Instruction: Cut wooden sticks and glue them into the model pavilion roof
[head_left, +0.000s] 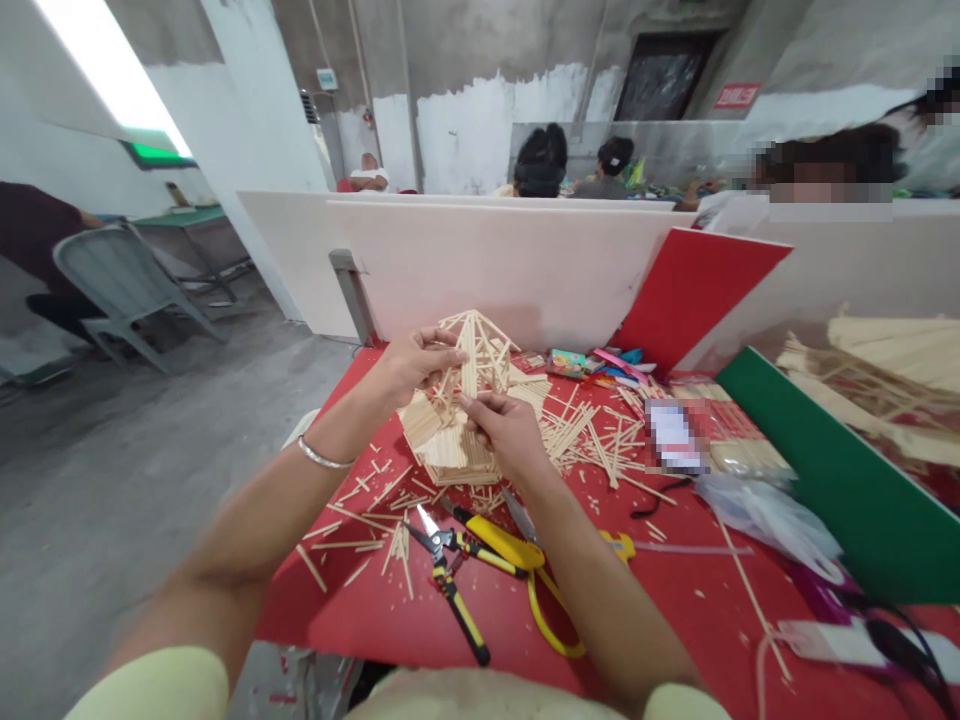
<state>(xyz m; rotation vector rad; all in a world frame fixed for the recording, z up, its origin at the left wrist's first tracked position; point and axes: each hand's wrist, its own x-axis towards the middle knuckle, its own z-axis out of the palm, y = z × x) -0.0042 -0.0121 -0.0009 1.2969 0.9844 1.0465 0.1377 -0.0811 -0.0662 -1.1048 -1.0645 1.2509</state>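
A model building made of thin wooden sticks stands on the red tabletop, with a pointed open-frame roof point(491, 350) above a wider slatted base point(442, 445). An upright strip of sticks point(470, 365) lies against the front of the roof frame. My left hand point(420, 365) pinches its left side with thumb and fingers. Lower down, the thumb and forefinger of my right hand point(504, 430) close on the strip's bottom end. My fingers hide part of the frame behind them. Nearer to me lie pruning shears point(446, 560), open at the blades, and a yellow utility knife point(499, 540).
Loose sticks point(600, 440) and offcuts litter the red table point(337, 600). Yellow-handled scissors point(551, 610) lie under my right forearm. A phone point(675, 437), bundled sticks point(742, 430), a plastic bag point(772, 515) and a green board point(840, 490) are at right. White panels point(480, 260) stand behind.
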